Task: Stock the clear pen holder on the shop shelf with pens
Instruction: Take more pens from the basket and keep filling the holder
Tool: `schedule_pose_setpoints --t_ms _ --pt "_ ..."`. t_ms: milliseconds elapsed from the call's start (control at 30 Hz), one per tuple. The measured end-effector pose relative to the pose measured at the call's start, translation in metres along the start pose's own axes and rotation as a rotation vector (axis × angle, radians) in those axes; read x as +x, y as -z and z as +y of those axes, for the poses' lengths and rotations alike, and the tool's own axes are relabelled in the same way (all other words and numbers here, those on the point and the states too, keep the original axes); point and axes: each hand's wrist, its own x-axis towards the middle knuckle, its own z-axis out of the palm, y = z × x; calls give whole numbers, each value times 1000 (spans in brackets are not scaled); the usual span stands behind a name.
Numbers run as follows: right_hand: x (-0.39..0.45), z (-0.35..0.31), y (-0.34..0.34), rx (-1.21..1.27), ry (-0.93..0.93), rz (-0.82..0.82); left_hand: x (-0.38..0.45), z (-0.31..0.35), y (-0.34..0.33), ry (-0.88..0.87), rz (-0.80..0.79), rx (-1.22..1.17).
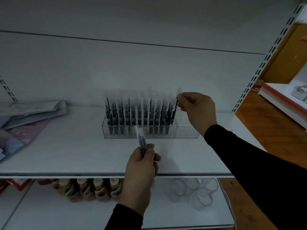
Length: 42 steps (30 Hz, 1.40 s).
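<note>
Shelf (66,155) dim; pens (137,113) blurred (caps indistinct).

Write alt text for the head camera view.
A person's right hand lowers a pen into a nearly full clear pen holder on a white shelf, while the left hand grips spare pens.

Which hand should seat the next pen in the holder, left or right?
Right. The right hand already pinches a pen upright over the clear pen holder, beside its empty right-end holes. The left hand holds spare pens in front of the holder.
</note>
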Motion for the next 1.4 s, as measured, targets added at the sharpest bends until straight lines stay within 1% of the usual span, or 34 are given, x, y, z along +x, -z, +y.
schedule_pose_setpoints --t_ms 300,467,600,700,767,867,967,1067,1233,1333,1400 --pt "-2 3 -3 -38 14 -26 -1 1 0 0 -6 12" --pt "-6 15 -3 -91 -29 -35 -1 1 -1 3 -10 17" --pt "-8 17 0 -190 -24 -49 0 0 -1 9 -19 25" --pt "-14 17 5 -220 -25 -41 0 -1 -2 7 -33 42" --pt "-20 17 8 -180 -63 -17 0 -2 -2 -1 -52 64" --pt "-32 17 12 -56 -157 -5 -2 -4 -3 -9 -82 70" --pt "-48 18 15 -9 -198 -67 -3 -4 -4 11 -110 34" --pt "-65 17 13 51 -245 -163 -5 -4 -7 54 -133 1" --pt "-81 14 9 34 -251 -345 -8 -5 -10 40 -160 72" --pt "-84 11 7 66 -260 -450 -10 -5 -11 45 -181 76" --pt "-83 11 6 80 -262 -476 -10 -7 -12 58 -192 75"
